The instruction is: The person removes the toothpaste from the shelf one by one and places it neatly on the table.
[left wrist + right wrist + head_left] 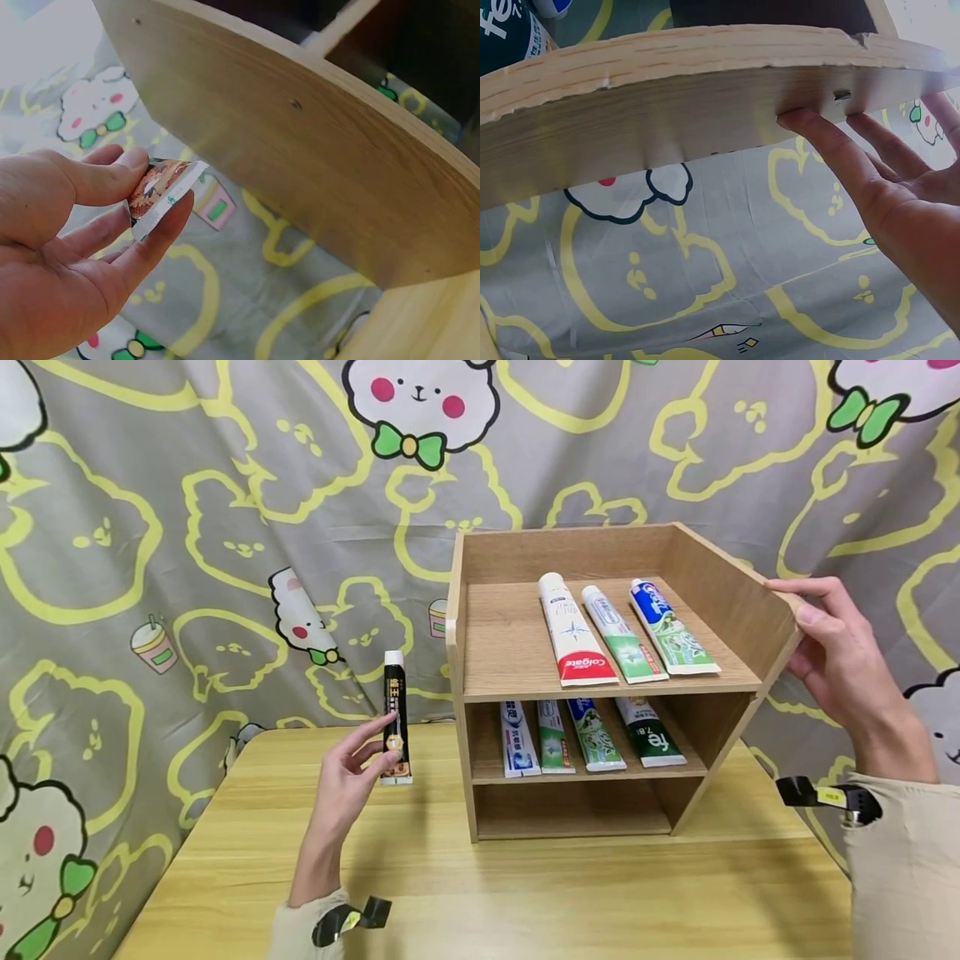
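Observation:
My left hand (348,781) pinches a black toothpaste tube (395,718) between thumb and fingers. The tube stands upright, white cap up, just left of a wooden shelf (455,735). In the left wrist view, the crimped end of the tube (169,195) shows beyond the fingertips. At the right, my right hand (847,652) grips the upper edge of the shelf's side panel, thumb over the edge and fingers on the outside. The right wrist view has fingers of the right hand (885,172) touching that panel's outer face (705,124).
On the top level lie a red-and-white Colgate tube (573,631), a green-and-white tube (625,639) and a blue-and-green tube (673,631). Several more tubes, including a dark green one (651,735), lie on the middle level. A patterned curtain (225,568) hangs behind the wooden table (562,902).

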Action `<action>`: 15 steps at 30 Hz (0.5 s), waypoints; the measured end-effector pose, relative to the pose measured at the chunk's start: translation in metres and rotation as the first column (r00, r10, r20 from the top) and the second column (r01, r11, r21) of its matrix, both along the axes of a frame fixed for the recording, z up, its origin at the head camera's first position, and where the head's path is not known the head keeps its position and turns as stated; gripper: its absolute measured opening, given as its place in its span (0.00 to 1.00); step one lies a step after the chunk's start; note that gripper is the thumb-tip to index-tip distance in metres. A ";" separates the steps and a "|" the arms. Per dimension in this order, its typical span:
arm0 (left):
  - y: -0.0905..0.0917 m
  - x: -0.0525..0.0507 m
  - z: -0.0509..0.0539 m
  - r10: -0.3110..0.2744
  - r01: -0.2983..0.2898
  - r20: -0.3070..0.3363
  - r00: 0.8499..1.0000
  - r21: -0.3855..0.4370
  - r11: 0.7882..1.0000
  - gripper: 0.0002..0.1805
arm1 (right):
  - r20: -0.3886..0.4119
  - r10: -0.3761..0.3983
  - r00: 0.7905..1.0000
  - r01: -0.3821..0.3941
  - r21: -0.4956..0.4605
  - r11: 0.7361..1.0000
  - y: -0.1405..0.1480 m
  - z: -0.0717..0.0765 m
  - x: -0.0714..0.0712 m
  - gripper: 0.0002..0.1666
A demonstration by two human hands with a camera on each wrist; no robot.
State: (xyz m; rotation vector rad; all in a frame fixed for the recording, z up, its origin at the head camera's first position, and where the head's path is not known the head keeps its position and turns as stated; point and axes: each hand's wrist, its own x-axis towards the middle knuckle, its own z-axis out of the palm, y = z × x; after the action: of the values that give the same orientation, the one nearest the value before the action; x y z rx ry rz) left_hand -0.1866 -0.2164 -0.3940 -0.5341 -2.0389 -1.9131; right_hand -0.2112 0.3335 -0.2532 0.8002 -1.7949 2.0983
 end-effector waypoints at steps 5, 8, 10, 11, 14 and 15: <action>-0.001 -0.009 -0.013 0.014 -0.014 0.035 0.999 0.008 1.000 0.27 | -0.003 0.011 1.000 -0.011 -0.029 1.000 -0.001 0.001 -0.003 0.23; -0.002 -0.014 -0.022 0.023 -0.023 0.054 0.998 -0.004 1.000 0.27 | 0.012 0.012 1.000 -0.011 -0.061 0.998 -0.001 0.001 -0.004 0.22; -0.003 -0.017 -0.027 0.029 -0.029 0.069 0.997 -0.007 1.000 0.27 | 0.020 0.000 1.000 0.001 -0.064 0.998 -0.001 0.000 -0.004 0.22; -0.003 -0.018 -0.029 0.035 -0.034 0.075 0.997 -0.011 0.999 0.27 | 0.022 -0.006 1.000 0.007 -0.060 0.998 -0.001 -0.001 -0.004 0.22; -0.004 -0.022 -0.035 0.041 -0.040 0.095 0.995 -0.006 0.999 0.27 | 0.025 -0.011 1.000 0.012 -0.048 0.999 0.000 -0.002 -0.002 0.22; -0.004 -0.023 -0.036 0.041 -0.041 0.102 0.994 -0.005 0.999 0.27 | 0.025 -0.011 1.000 0.013 -0.046 0.999 0.000 -0.002 -0.002 0.22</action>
State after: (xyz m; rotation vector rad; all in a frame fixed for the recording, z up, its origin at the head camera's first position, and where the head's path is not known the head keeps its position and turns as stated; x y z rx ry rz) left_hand -0.2098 -0.2208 -0.4305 -0.3998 -2.0986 -1.9507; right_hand -0.2127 0.3337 -0.2548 0.7534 -1.7526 2.1424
